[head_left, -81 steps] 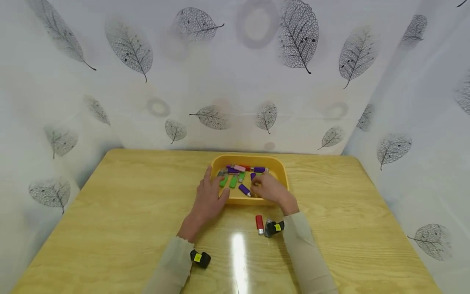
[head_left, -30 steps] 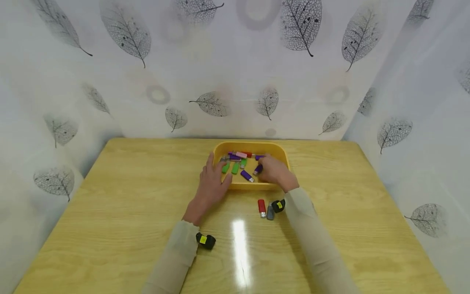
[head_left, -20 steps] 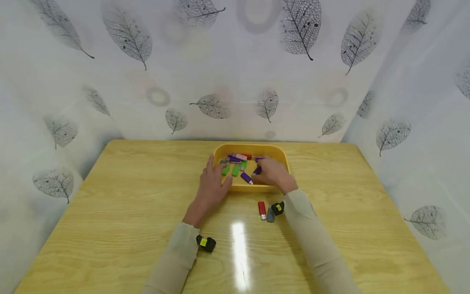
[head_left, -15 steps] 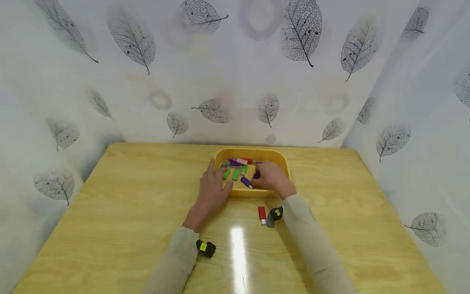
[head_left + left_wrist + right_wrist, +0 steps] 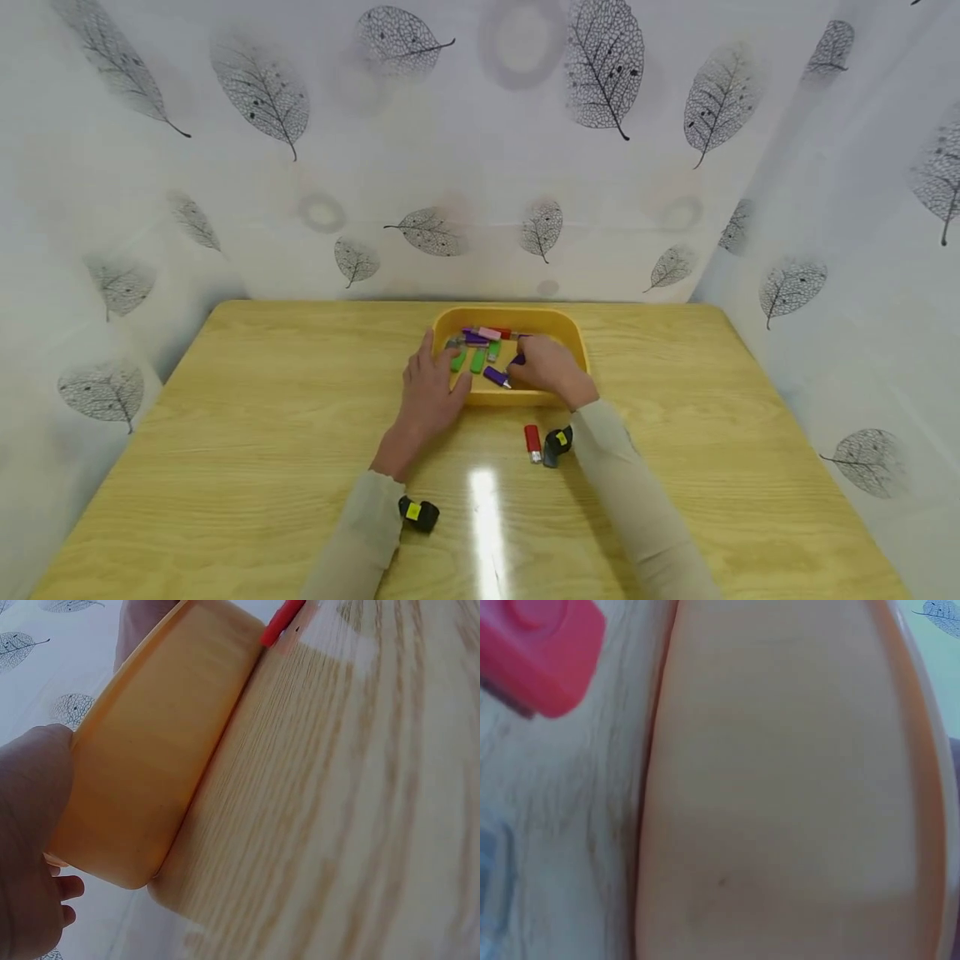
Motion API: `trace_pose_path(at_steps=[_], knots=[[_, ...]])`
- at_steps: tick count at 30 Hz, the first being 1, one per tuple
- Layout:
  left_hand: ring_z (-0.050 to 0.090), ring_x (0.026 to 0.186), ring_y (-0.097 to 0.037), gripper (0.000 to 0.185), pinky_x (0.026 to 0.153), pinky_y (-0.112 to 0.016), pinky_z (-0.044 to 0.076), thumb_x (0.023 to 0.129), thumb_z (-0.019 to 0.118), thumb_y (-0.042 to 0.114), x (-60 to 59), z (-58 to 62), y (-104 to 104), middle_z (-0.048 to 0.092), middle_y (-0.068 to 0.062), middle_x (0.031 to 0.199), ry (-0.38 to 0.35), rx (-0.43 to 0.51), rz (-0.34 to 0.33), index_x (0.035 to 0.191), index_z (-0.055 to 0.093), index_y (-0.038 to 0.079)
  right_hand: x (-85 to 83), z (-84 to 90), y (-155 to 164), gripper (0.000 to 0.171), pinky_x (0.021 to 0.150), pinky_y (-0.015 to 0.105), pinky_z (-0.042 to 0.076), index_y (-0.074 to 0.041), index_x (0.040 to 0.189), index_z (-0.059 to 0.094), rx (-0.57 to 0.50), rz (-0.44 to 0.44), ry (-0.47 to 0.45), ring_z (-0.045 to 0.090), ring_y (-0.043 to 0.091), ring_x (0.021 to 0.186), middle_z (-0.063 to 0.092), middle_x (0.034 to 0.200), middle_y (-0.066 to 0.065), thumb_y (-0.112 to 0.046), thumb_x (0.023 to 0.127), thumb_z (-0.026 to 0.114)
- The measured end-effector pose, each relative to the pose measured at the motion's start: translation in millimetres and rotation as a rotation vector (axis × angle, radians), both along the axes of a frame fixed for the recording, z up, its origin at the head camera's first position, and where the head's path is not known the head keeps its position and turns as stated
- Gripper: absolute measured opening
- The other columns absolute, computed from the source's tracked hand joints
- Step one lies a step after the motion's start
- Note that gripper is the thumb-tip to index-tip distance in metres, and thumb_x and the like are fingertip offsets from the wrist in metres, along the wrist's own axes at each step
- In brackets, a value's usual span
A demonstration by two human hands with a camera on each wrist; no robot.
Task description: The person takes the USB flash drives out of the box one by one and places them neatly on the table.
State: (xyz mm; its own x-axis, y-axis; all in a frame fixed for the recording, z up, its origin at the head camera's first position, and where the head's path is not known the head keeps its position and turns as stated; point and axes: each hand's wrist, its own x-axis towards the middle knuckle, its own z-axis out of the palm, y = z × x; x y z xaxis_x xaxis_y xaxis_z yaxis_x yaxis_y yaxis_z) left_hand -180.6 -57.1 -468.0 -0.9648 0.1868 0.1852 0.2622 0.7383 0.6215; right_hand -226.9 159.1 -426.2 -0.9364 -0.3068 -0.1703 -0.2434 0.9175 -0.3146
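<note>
Both my hands are at the yellow tray on the tabletop. L hand: fingers spread loose over the tray's L rim, touching it, index reaching inside. R hand: inside the R half, fingers curled in, pinching a purple USB stick; can't tell if it's off the tray floor. A 2nd purple stick lies nearby, to the L. Further L, green sticks; behind them a pink stick w/ more purple + red. Outside, nr the front wall: red stick, grey stick beside it, part hidden by my R wrist cam.
</note>
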Motion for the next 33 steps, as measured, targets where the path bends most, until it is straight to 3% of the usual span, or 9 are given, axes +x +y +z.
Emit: trace_pose_path(at_steps=[7, 14, 19, 23, 26, 29, 33], knots=[[0.029, 0.137, -0.045, 0.050, 0.111, -0.060, 0.024, 0.097, 0.045, 0.039, 0.4, 0.0, -0.6, 0.009, -0.021, 0.163, 0.008, -0.002, -0.021, 0.135, 0.052, 0.007, 1.8, -1.4, -2.7, 0.035, 0.068, 0.033, 0.050, -0.004, 0.102, 0.064, 0.012, -0.015, 0.025, 0.058, 0.018, 0.074, 0.065, 0.087, 0.004, -0.033, 0.085, 0.076], [0.028, 0.138, -0.045, 0.051, 0.112, -0.060, 0.024, 0.097, 0.045, 0.038, 1.6, 0.3, 0.8, 0.008, -0.021, 0.163, 0.006, -0.010, -0.018, 0.136, 0.052, 0.007, 2.0, -1.0, -1.7, 0.024, 0.059, 0.030, 0.039, -0.006, 0.093, 0.061, 0.008, -0.030, -0.018, 0.050, 0.018, 0.069, 0.057, 0.078, 0.004, -0.026, 0.087, 0.073], [0.025, 0.139, -0.043, 0.050, 0.114, -0.059, 0.021, 0.097, 0.044, 0.038, 2.7, 1.4, -3.3, 0.006, -0.019, 0.164, -0.012, -0.010, 0.002, 0.137, 0.051, 0.008, -1.3, 0.9, -7.5, 0.010, 0.059, 0.029, 0.040, -0.007, 0.083, 0.060, -0.008, 0.021, -0.028, 0.050, 0.018, 0.068, 0.056, 0.076, 0.005, -0.012, 0.086, 0.068], [0.025, 0.139, -0.043, 0.050, 0.114, -0.058, 0.021, 0.098, 0.045, 0.038, 5.9, 0.8, -6.2, 0.006, -0.019, 0.164, -0.024, -0.014, 0.001, 0.137, 0.051, 0.008, -0.2, -3.4, -11.7, 0.012, 0.060, 0.029, 0.040, -0.007, 0.081, 0.059, 0.022, 0.052, -0.004, 0.050, 0.018, 0.068, 0.055, 0.076, 0.004, -0.010, 0.084, 0.070], [0.024, 0.139, -0.043, 0.051, 0.114, -0.058, 0.020, 0.097, 0.044, 0.039, 4.0, -1.7, -4.9, 0.005, -0.018, 0.164, -0.026, -0.014, -0.005, 0.137, 0.051, 0.008, 0.2, -4.6, -8.3, 0.014, 0.063, 0.031, 0.043, -0.005, 0.088, 0.062, 0.014, 0.064, -0.003, 0.052, 0.019, 0.072, 0.058, 0.081, 0.005, -0.010, 0.082, 0.073], [0.023, 0.140, -0.042, 0.051, 0.114, -0.058, 0.019, 0.097, 0.044, 0.040, 0.6, -0.9, -1.7, 0.004, -0.018, 0.165, -0.022, -0.002, -0.014, 0.137, 0.051, 0.008, -0.4, -2.5, -1.0, 0.030, 0.078, 0.036, 0.051, -0.003, 0.110, 0.063, -0.021, 0.060, -0.008, 0.057, 0.023, 0.087, 0.063, 0.103, 0.011, -0.010, 0.082, 0.072], [0.023, 0.140, -0.042, 0.050, 0.114, -0.058, 0.019, 0.097, 0.044, 0.038, 2.1, 2.5, -2.4, 0.005, -0.018, 0.164, -0.023, -0.003, -0.006, 0.136, 0.051, 0.008, 7.8, 5.2, 4.5, 0.049, 0.093, 0.045, 0.050, -0.005, 0.131, 0.059, -0.123, 0.036, 0.006, 0.057, 0.029, 0.105, 0.055, 0.131, 0.018, -0.016, 0.084, 0.070]])
